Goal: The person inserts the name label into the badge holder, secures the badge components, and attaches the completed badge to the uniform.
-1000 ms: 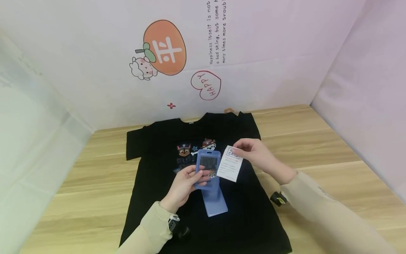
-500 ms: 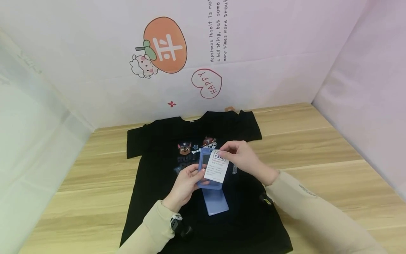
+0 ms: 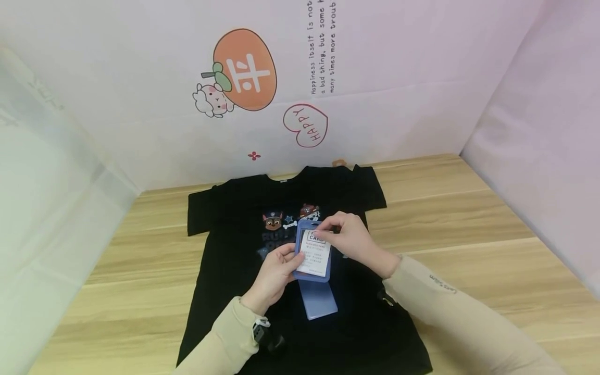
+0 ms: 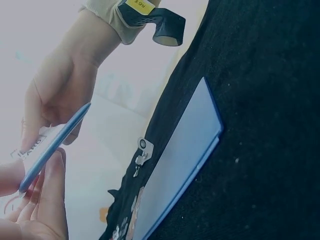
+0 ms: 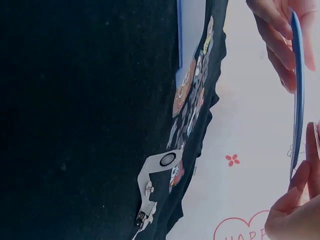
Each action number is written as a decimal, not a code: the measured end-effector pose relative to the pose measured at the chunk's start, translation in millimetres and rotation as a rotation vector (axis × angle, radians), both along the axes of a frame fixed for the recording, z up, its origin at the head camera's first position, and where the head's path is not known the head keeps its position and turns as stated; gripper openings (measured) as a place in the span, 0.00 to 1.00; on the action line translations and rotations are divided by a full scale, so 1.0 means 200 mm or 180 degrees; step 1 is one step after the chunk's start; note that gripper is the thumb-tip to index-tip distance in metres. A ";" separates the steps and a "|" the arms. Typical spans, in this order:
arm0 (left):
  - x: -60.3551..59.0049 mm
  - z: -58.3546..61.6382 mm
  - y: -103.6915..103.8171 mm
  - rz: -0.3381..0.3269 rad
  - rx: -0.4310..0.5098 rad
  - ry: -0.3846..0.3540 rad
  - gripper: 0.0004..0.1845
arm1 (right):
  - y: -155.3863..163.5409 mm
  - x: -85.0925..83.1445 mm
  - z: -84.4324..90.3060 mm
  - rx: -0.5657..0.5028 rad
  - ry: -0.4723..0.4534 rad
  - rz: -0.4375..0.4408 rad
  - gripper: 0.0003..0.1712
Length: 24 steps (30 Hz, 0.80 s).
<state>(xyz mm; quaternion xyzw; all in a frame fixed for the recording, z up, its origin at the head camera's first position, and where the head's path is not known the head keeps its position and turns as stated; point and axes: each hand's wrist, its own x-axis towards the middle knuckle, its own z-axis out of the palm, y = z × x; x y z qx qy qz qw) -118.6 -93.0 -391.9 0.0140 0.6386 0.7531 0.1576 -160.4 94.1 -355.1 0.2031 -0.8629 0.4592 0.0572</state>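
My left hand (image 3: 274, 273) holds a blue badge holder frame (image 3: 313, 278) by its left side, thumb on the front and fingers behind. With thumb and fingers, my right hand (image 3: 351, 239) pinches the top of a white printed card (image 3: 313, 258), which lies over the frame's window. From the left wrist view, the frame (image 4: 55, 145) is seen nearly edge-on, the card against one face. Beneath the hands, a flat blue rectangular piece (image 3: 319, 301) rests on a black T-shirt (image 3: 234, 302). Whether the card sits fully inside the rim cannot be told.
A pale strap clip with a snap button (image 5: 167, 160) and metal parts lies on the shirt near its cartoon print. The shirt is spread on a wooden table (image 3: 469, 219). A printed white cloth (image 3: 398, 78) stands behind, with pale cloth at both sides.
My right hand has brought the card leftward from beside the frame onto its window, then slightly down. The left hand keeps the frame in nearly the same place.
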 end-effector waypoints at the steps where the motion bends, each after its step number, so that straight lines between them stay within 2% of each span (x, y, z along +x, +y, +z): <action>1: 0.00 0.00 0.00 -0.0010 0.0000 0.0012 0.16 | 0.00 0.00 0.00 0.0013 0.0017 -0.0012 0.02; 13: 0.00 0.00 0.00 -0.0043 -0.0125 0.0064 0.18 | -0.02 0.02 -0.02 0.0215 0.0024 -0.0050 0.03; 24: 0.01 0.00 -0.01 -0.0066 -0.0173 0.0086 0.18 | -0.02 0.02 -0.03 0.0279 0.0430 0.0091 0.06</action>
